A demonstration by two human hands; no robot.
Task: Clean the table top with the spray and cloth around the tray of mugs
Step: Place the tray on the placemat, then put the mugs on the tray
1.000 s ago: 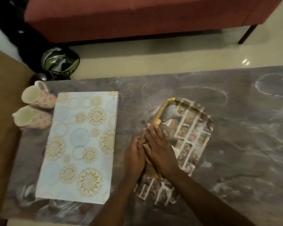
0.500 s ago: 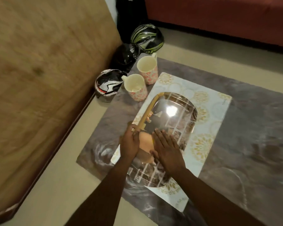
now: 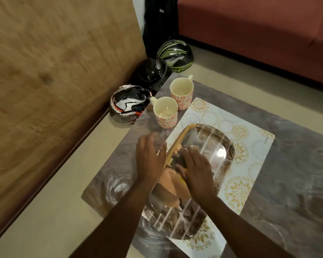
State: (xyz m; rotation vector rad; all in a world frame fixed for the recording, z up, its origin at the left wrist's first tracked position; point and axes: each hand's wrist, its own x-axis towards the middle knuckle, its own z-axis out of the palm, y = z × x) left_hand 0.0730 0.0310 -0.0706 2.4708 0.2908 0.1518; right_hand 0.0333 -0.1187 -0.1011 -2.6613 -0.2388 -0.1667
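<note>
A shiny oval metal tray (image 3: 218,138) lies on a white placemat with gold circles (image 3: 250,146), on the grey marbled table (image 3: 296,174). Two cream mugs with red flower patterns, one nearer (image 3: 166,112) and one farther (image 3: 182,90), stand on the bare table beyond the mat's far left corner, off the tray. My right hand (image 3: 196,170) rests flat on the tray with straight fingers. My left hand (image 3: 149,159), blurred with fingers straight, hovers just left of the tray's rim, short of the near mug. No spray or cloth is in view.
Three helmets sit on the floor by the table's far left corner: a black, white and red one (image 3: 129,103), a black one (image 3: 151,73), a green-striped one (image 3: 175,53). A wooden panel (image 3: 45,71) fills the left. A red sofa (image 3: 259,34) stands behind.
The tray went from the bare table onto the placemat. My left hand has since let go of the tray's rim and moved up-left toward the mugs. My right hand stays on the tray.
</note>
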